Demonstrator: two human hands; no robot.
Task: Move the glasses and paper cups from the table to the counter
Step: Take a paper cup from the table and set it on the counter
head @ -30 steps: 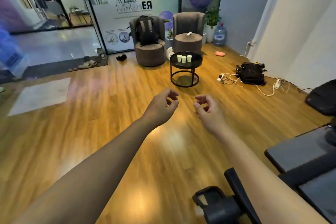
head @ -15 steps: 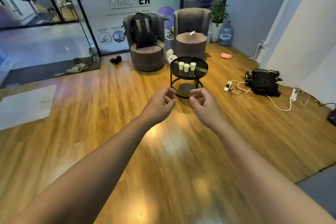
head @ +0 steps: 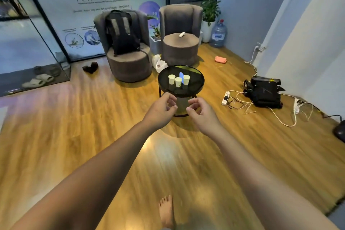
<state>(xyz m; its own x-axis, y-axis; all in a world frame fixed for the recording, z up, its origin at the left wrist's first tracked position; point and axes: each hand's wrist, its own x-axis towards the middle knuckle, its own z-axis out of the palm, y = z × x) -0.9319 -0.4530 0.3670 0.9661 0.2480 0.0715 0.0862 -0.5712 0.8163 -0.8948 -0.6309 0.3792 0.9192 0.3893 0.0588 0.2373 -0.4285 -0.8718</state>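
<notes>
**Three paper cups on the round table, both hands empty before it**

Three paper cups stand upright in a close cluster on the round black table [head: 196,87]: the left cup [head: 171,79], the middle cup [head: 178,82] just beside it and nearest you, and the right cup [head: 186,79]. A faint bluish shape shows behind the middle and right cups; whether it is a glass cannot be told.

Your left hand [head: 160,109] and right hand [head: 202,113] are both held out in front of you, close together but apart, at the near edge of the table in the picture. On each hand the fingers [head: 172,101] are loosely curled toward the thumb, and neither hand grips anything. The cups lie beyond your fingertips, farther up the tabletop, and nothing touches them.

Your bare foot [head: 166,211] rests on the wooden floor [head: 74,127]. Behind the table stand two grey armchairs; the left armchair [head: 128,65] carries a black backpack [head: 121,33], the right armchair [head: 180,43] a small white object. A black bag [head: 265,91] with loose cables lies on the floor to your right.
</notes>
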